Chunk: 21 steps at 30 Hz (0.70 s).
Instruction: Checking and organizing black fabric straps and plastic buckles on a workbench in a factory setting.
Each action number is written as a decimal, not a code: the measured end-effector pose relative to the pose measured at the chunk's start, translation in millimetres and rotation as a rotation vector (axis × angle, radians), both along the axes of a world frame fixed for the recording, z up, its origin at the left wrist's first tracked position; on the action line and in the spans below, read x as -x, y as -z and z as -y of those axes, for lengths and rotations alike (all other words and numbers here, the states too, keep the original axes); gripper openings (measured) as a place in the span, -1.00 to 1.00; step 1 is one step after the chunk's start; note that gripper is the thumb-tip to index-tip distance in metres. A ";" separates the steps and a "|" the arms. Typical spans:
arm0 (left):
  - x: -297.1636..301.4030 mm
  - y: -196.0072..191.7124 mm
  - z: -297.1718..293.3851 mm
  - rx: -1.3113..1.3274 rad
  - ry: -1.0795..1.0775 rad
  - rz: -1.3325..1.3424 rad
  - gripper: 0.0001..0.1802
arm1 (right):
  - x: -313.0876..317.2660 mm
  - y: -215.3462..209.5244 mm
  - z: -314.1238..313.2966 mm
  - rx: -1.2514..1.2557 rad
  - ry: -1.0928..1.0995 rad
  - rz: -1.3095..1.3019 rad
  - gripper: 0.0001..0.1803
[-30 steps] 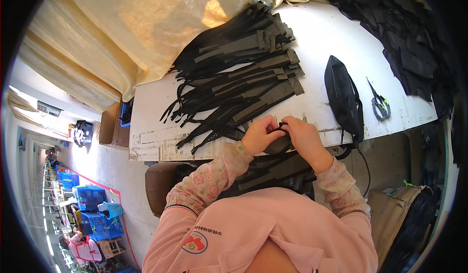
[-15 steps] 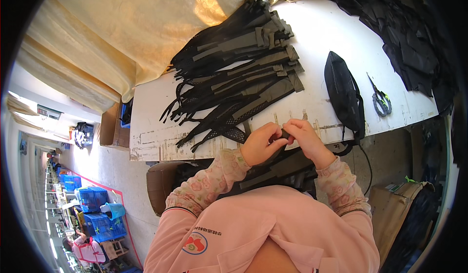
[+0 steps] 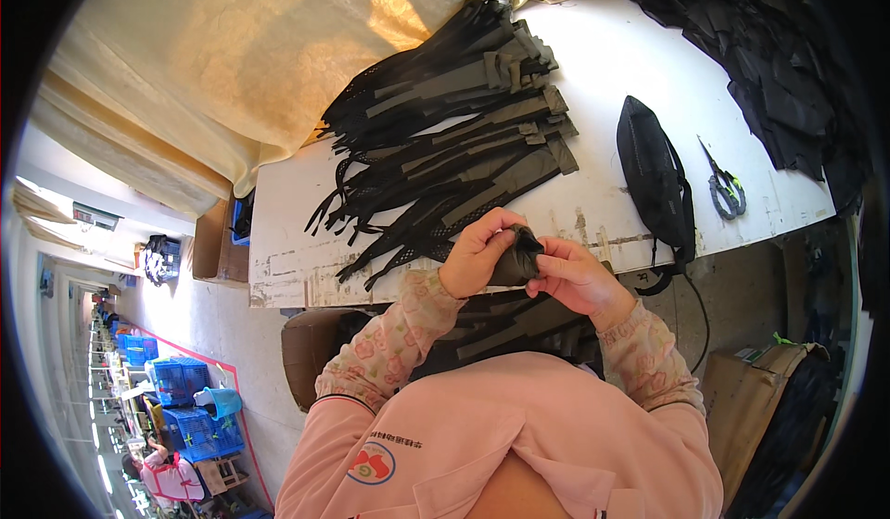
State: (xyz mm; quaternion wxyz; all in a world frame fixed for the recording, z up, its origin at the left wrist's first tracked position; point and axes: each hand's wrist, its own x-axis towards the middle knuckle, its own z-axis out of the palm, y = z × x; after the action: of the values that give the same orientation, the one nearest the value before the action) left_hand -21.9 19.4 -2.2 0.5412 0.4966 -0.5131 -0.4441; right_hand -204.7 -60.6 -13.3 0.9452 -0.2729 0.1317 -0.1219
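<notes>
The dark folded piece [image 3: 515, 259] sits mostly wrapped inside the grip of the left hand [image 3: 477, 255] and right hand [image 3: 570, 276], so its full shape and ends cannot be told. Fingertips of both hands are tucked behind the piece. Below the grip, more dark strips [image 3: 505, 320] lie in the lap, partly covered by the pink sleeves [image 3: 399, 343] and the surface [image 3: 278, 269] edge. Far beyond the grip to the right, the heap of black fabric [image 3: 769, 65] runs out of the picture's dark rim. Well to the lower left, the blue crates [image 3: 190, 403] and a distant person [image 3: 167, 477] are too small to read.
</notes>
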 end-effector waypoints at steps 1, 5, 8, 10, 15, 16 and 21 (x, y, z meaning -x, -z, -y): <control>0.8 -2.5 -0.2 -0.001 0.002 -0.001 -0.82 | 0.9 2.2 1.9 -0.001 0.002 -0.001 -0.90; 7.8 -16.2 -3.5 -0.098 0.074 -0.059 -0.81 | 1.6 10.8 5.3 0.826 0.235 -0.328 -0.91; 1.3 -14.8 -1.4 -0.173 0.086 0.016 -0.78 | -1.5 8.1 3.7 1.191 0.437 -0.426 -0.87; -3.3 -8.5 0.4 -0.355 0.128 0.001 -0.75 | -1.6 6.1 5.1 1.091 0.464 -0.436 -0.85; -7.7 -4.9 1.1 -0.594 0.094 -0.066 -0.71 | -1.2 -9.0 0.6 1.290 0.344 -0.377 -0.84; -6.4 -4.5 1.6 -0.600 0.066 -0.122 -0.69 | -0.1 -6.2 3.5 1.290 0.344 -0.378 -0.84; 6.8 -10.1 -0.1 -0.526 0.033 -0.297 -0.66 | 1.5 8.1 13.5 0.572 0.227 -0.184 -0.84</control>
State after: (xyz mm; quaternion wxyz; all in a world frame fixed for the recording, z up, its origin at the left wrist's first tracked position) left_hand -28.6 19.6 8.0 0.4557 0.5409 -0.3040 -0.6383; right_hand -206.1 -74.1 -21.4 0.7946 -0.5209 0.2067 -0.2336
